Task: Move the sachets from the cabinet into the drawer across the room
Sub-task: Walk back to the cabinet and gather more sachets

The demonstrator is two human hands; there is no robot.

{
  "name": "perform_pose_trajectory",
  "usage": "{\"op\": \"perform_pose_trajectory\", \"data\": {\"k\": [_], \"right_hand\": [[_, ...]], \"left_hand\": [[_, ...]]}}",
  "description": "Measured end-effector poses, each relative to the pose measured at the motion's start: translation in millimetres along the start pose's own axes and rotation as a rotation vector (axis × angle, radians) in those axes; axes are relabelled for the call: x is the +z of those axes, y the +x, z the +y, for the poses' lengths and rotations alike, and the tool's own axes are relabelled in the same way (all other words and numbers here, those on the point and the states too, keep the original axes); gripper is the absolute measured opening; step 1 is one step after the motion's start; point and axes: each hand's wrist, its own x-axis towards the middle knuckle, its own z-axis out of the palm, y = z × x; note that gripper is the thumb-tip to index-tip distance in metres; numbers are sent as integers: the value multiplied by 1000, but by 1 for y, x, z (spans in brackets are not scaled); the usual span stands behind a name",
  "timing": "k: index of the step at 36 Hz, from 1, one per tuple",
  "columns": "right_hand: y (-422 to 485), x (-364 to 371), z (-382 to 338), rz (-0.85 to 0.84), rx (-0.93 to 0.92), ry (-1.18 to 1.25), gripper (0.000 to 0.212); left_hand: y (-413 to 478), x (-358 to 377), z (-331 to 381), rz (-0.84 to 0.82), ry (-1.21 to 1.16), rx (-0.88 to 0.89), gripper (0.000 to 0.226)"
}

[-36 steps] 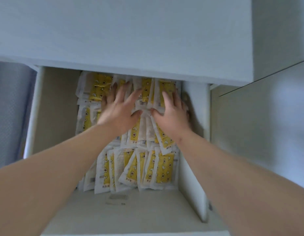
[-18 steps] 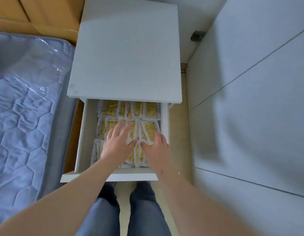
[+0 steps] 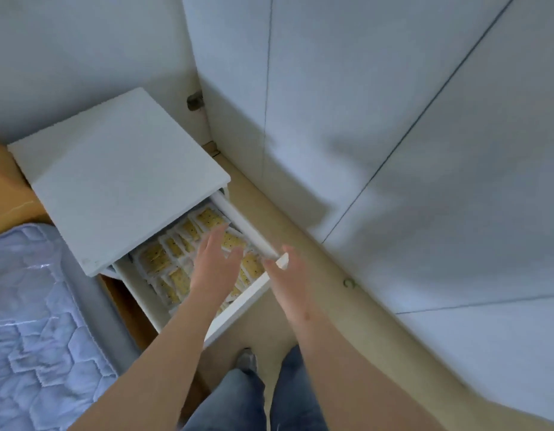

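**Listener:** Where are the sachets?

**Operator:** Through the head camera I look down on a small white bedside table (image 3: 114, 175) with a flat square top. Its white drawer (image 3: 245, 228) stands pulled out towards me. The flat white sachets with yellow printed panels (image 3: 157, 259) lie inside it, in overlapping rows that fill it from side to side.

**Listener:** And the hands?

**Operator:** Both are bare, and I see nothing held in either. The left hand (image 3: 213, 269) hovers over the middle of the sachets, palm down, fingers straight and loosely spread. It is blurred, so I cannot tell whether the fingertips touch the packets. The right hand (image 3: 285, 284) is just beside it, over the drawer's front right corner. It is turned edge-on to me, with fingers straight and close together, pinching nothing.

**Listener:** What surrounds the table?

**Operator:** On the left, a pale blue quilted mattress (image 3: 36, 306) with a glossy clear cover lies close beside the table. On the right, tall white wardrobe panels (image 3: 394, 150) rise from a beige floor (image 3: 316, 275), and a strip of that floor lies between them and the drawer. At the bottom edge, legs in blue jeans (image 3: 232, 399) stand just in front of the drawer. One grey shoe (image 3: 246, 360) shows near its front panel.
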Motion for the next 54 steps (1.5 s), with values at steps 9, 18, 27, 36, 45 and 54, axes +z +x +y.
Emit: {"op": "perform_pose_trajectory", "data": {"k": [9,18,27,36,45,54], "right_hand": [[-75,-105,61,355,96,300,59],[-219,-265,163,756,112,715,50],[-380,-408,269,1219,83,924,45],[-523,-491,375,1650,42,1256,24],[-624,-589,486,1970,7,1390,27],[-728,-664,587,2241,26,1516,27]], "left_hand": [[-82,88,82,-309,140,335,53],[-261,239,154,-674,91,535,46],[-476,366,203,-1015,-96,583,35],[-660,465,214,-1392,-107,427,24],[-827,588,224,-1648,31,564,29],[-1004,673,211,-1905,249,696,25]]}}
